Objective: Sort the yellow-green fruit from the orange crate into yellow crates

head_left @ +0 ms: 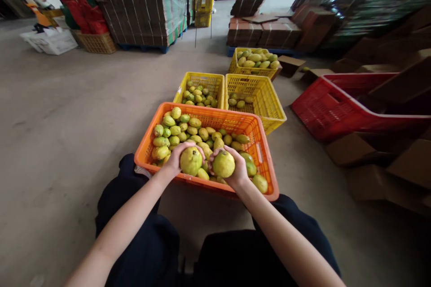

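While left hand (175, 158) cups one fruit (191, 161) and right hand (239, 169) another fruit (224, 164) over orange crate (208, 111), both seem half-closed. Release calls for loosening.

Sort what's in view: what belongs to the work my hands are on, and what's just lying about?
In use:
left hand, holding one yellow-green fruit
right hand, holding another fruit
orange crate of fruit
probably the three nearby yellow crates, also holding fruit

Lying about:
red crate
wicker basket
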Motion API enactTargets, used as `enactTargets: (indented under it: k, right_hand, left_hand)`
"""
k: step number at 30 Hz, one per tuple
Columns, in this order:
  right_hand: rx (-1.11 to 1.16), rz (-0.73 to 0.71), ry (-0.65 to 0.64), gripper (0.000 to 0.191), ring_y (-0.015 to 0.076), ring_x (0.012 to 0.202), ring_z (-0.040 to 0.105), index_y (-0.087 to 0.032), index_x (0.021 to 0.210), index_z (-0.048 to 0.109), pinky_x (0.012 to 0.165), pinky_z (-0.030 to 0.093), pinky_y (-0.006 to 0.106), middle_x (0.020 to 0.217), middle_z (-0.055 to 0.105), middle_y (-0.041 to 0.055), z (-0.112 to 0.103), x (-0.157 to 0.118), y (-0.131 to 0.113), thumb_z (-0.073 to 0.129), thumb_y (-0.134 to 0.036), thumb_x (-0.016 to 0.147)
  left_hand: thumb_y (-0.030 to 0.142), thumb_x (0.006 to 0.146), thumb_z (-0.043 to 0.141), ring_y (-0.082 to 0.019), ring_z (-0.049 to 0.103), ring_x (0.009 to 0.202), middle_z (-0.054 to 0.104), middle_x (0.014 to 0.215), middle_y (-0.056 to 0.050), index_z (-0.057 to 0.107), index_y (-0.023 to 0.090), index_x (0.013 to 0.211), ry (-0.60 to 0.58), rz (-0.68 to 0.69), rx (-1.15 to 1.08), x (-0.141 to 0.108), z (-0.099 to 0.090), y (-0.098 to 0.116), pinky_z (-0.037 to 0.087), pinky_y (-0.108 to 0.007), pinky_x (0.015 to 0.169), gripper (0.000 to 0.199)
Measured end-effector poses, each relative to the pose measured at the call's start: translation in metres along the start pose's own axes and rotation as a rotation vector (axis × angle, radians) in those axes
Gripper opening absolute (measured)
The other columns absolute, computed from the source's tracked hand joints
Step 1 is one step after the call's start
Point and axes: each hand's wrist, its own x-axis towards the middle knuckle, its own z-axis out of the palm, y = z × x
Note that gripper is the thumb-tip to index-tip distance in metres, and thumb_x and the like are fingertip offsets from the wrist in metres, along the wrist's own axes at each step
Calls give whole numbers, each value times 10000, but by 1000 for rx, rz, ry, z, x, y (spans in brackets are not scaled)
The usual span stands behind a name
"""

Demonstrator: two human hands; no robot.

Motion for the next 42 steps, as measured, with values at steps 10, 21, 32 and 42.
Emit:
enactTargets:
  k: [10, 21, 32, 42]
  right_hand:
    - [-407, -280, -4, 282, 235, 582, 621, -221, 515, 695, 598, 530, 361, 540, 631, 57, 9, -13, -1, 612, -451, 657]
    - [-450, -269, -18, 276, 245, 586, 607, -234, 513, 699, 621, 521, 392, 530, 611, 64, 7, -13, -1, 622, -464, 644]
    - [-461, -290, -55, 297, 230, 558, 608, -225, 536, 742, 600, 514, 362, 529, 642, 57, 6, -12, -1, 626, -470, 658]
    - [-405, -300, -90, 259, 212, 554, 621, -213, 565, 752, 585, 528, 333, 556, 673, 54, 3, -11, 1, 632, -408, 687]
  left_hand:
    - [424, 728, 541, -250, 661, 675, 699, 641, -121, 742, 128, 602, -170, 114, 282, -8, 0, 3, 474, -340, 723, 379]
    - [441, 735, 540, -262, 668, 727, 703, 662, -125, 743, 134, 610, -182, 96, 298, -7, -3, 3, 480, -343, 755, 389]
    - [409, 754, 518, -262, 673, 713, 708, 661, -126, 750, 134, 610, -213, 120, 305, -6, -3, 3, 488, -351, 755, 387]
    - [424, 710, 563, -262, 675, 731, 692, 633, -119, 714, 133, 572, -187, 76, 246, -6, -3, 2, 494, -335, 758, 356]
